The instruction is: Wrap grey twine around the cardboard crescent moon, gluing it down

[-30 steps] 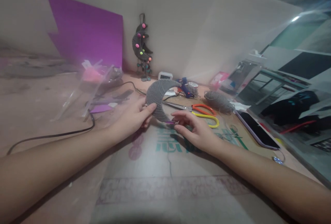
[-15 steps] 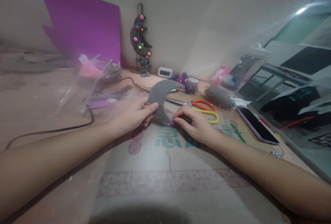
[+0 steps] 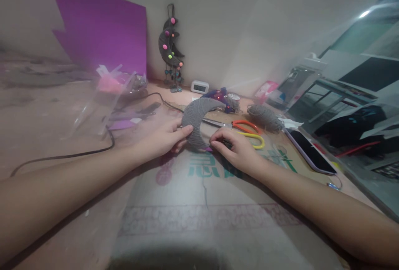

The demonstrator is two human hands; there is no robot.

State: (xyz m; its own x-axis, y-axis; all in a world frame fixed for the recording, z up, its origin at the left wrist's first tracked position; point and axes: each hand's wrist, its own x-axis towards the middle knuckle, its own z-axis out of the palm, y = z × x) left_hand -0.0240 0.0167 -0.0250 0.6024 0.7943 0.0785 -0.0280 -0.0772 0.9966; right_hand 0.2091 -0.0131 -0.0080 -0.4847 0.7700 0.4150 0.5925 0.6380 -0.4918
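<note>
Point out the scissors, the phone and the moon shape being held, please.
Scissors (image 3: 248, 127): head view, on the orange handle.
Phone (image 3: 311, 152): head view, on its dark screen.
Moon shape (image 3: 190, 116): head view, on the grey-wrapped outer curve.

The left hand's (image 3: 170, 139) fingers are partly hidden behind the gray crescent (image 3: 195, 122); the scissors' (image 3: 247, 133) blade tips are covered by it; at the left edge both forearm and table (image 3: 37, 112) are cut off; the upper-right background is blurred.
</note>
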